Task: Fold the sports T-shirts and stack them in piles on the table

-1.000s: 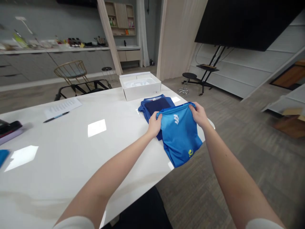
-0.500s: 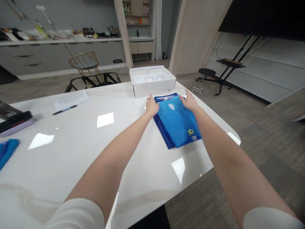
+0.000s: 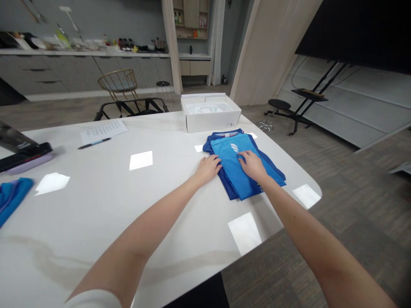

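Observation:
A light blue folded garment (image 3: 231,164) with a white logo lies on top of a darker blue folded shirt (image 3: 213,143), and the shirt's collar shows at the far end. My right hand (image 3: 253,166) rests flat on the light blue cloth, gripping nothing. My left hand (image 3: 208,169) lies on the white table (image 3: 96,175), its fingertips against the near left edge of the stacked garments. Just beyond the stack stands an open white box (image 3: 210,117) with a white moulded insert.
A sheet of paper (image 3: 103,131) and a pen (image 3: 94,143) lie at the table's far left. A dark device on a lilac case (image 3: 24,153) and a blue cloth (image 3: 11,199) sit at the left edge. Chairs and stools stand beyond the table.
My hands have let go of the light blue garment, which was held up by its edge and now lies flat on the darker shirt. My view has tilted slightly.

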`<action>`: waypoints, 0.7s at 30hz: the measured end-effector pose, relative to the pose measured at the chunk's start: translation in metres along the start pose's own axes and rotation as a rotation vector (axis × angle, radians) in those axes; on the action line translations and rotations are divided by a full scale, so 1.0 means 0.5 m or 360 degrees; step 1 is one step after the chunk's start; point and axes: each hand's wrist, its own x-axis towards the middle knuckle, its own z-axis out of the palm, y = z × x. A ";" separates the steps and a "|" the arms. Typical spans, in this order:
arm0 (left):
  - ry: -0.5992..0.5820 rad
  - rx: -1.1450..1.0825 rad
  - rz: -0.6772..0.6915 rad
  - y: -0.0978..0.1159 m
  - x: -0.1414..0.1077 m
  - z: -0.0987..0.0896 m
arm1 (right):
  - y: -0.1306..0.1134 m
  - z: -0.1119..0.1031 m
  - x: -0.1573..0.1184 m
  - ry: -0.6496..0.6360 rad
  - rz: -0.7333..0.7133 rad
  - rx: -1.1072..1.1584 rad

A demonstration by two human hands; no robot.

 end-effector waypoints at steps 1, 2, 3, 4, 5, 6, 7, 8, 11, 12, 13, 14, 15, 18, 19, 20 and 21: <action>0.0011 -0.0020 -0.0001 -0.003 -0.020 -0.012 | -0.025 -0.006 -0.013 0.0029 -0.0065 0.0006; 0.0017 -0.0039 -0.0020 -0.007 -0.043 -0.026 | -0.054 -0.010 -0.025 0.0045 -0.0123 0.0025; 0.0018 -0.0055 -0.0052 -0.012 -0.068 -0.041 | -0.086 -0.010 -0.036 0.0046 -0.0171 0.0060; 0.0020 -0.0063 -0.0089 -0.019 -0.095 -0.057 | -0.122 -0.008 -0.046 0.0027 -0.0213 0.0111; 0.0020 -0.0058 -0.0125 -0.028 -0.124 -0.075 | -0.160 -0.002 -0.055 -0.0012 -0.0250 0.0173; 0.0013 -0.0037 -0.0155 -0.039 -0.155 -0.093 | -0.201 0.006 -0.063 -0.0072 -0.0290 0.0242; 0.0003 -0.0003 -0.0182 -0.052 -0.188 -0.112 | -0.244 0.016 -0.070 -0.0140 -0.0330 0.0311; -0.0005 0.0038 -0.0213 -0.067 -0.222 -0.132 | -0.289 0.028 -0.076 -0.0207 -0.0374 0.0374; 0.0027 0.0124 -0.0357 -0.128 -0.337 -0.198 | -0.433 0.064 -0.090 -0.0391 -0.0512 0.0496; 0.0061 0.0131 -0.0415 -0.152 -0.379 -0.222 | -0.483 0.076 -0.093 -0.0447 -0.0564 0.0521; 0.0103 0.0133 -0.0475 -0.178 -0.422 -0.247 | -0.535 0.087 -0.096 -0.0501 -0.0620 0.0541; 0.0146 0.0141 -0.0534 -0.204 -0.467 -0.274 | -0.587 0.097 -0.098 -0.0548 -0.0680 0.0558; 0.0188 0.0158 -0.0596 -0.231 -0.513 -0.301 | -0.641 0.108 -0.100 -0.0588 -0.0743 0.0574; 0.0294 0.0254 -0.0808 -0.307 -0.654 -0.386 | -0.812 0.142 -0.109 -0.0669 -0.0943 0.0620; 0.0327 0.0294 -0.0883 -0.330 -0.702 -0.414 | -0.872 0.154 -0.114 -0.0690 -0.1012 0.0635; 0.0365 0.0337 -0.0958 -0.352 -0.749 -0.440 | -0.933 0.167 -0.119 -0.0712 -0.1080 0.0649; 0.0409 0.0386 -0.1032 -0.373 -0.796 -0.464 | -0.995 0.180 -0.126 -0.0733 -0.1144 0.0664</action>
